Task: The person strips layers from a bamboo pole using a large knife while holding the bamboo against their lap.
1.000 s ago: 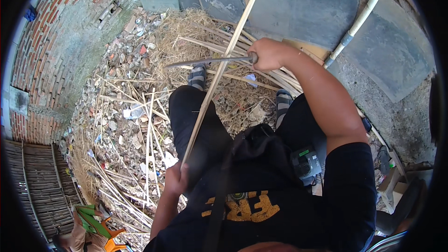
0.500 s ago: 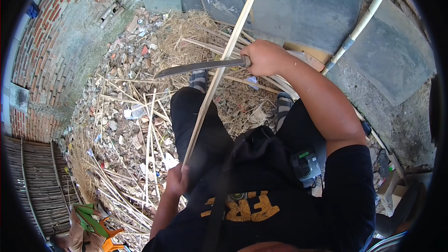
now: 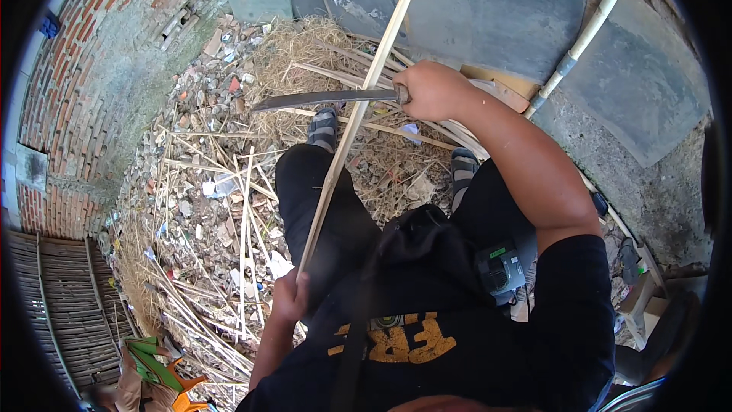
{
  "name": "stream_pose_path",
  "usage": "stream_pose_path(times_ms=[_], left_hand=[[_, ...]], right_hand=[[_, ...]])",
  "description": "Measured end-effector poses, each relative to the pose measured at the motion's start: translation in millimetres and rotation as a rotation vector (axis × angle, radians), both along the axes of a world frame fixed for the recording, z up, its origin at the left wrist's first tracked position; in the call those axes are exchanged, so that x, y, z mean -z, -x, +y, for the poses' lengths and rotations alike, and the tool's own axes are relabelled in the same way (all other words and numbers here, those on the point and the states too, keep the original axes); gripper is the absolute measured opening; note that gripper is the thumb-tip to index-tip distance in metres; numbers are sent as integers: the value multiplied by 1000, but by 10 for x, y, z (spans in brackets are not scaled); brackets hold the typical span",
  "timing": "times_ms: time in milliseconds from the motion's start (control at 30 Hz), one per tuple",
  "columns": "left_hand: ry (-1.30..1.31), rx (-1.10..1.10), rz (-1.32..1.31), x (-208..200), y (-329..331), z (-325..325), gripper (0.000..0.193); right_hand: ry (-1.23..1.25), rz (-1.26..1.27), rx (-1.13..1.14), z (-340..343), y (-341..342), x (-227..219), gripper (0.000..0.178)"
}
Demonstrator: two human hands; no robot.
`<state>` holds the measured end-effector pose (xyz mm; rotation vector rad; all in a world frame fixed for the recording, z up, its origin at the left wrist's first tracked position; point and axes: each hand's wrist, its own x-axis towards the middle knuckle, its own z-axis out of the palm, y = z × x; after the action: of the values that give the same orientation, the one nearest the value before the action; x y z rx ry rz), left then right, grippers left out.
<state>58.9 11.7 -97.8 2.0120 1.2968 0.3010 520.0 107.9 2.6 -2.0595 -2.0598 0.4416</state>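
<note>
My left hand (image 3: 288,299) grips the near end of a long pale bamboo strip (image 3: 358,111) that runs up and away across my left knee toward the grey wall. My right hand (image 3: 431,90) is closed on the handle of a long dark machete (image 3: 324,99). Its blade points left and lies flat across the strip, touching it about midway. My feet in grey sandals (image 3: 322,129) rest on the straw-strewn ground.
Straw, cut bamboo slivers (image 3: 245,221) and rubble cover the ground on the left. A brick wall (image 3: 84,69) curves along the left side. A white pipe (image 3: 583,38) runs down the grey wall at right. Woven bamboo panels (image 3: 53,313) lie at lower left.
The machete has come down and toward me, its blade swinging from edge-on to flat across the strip. My left hand keeps its hold on the strip.
</note>
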Motion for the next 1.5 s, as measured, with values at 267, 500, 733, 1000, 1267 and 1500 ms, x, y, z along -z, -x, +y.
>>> stream_pose_path(times_ms=[267,500,733,1000,1267,1500], left_hand=[[9,-3,37,20,26,2,42],[-68,6,25,14,1,3,39],[-94,29,58,81,36,29,38],[-134,8,12,62,3,-12,36],[-95,8,-3,62,-41,-14,33],[-106,-17,28,29,-5,-23,31]], right_hand=[[-21,137,2,-10,-83,38,24],[-7,64,-23,-122,19,-182,21],[37,10,35,-101,-51,-154,22],[-145,92,-30,-140,-98,-115,18],[-2,111,-3,12,-336,3,24],[-72,154,157,-98,-371,-112,28]])
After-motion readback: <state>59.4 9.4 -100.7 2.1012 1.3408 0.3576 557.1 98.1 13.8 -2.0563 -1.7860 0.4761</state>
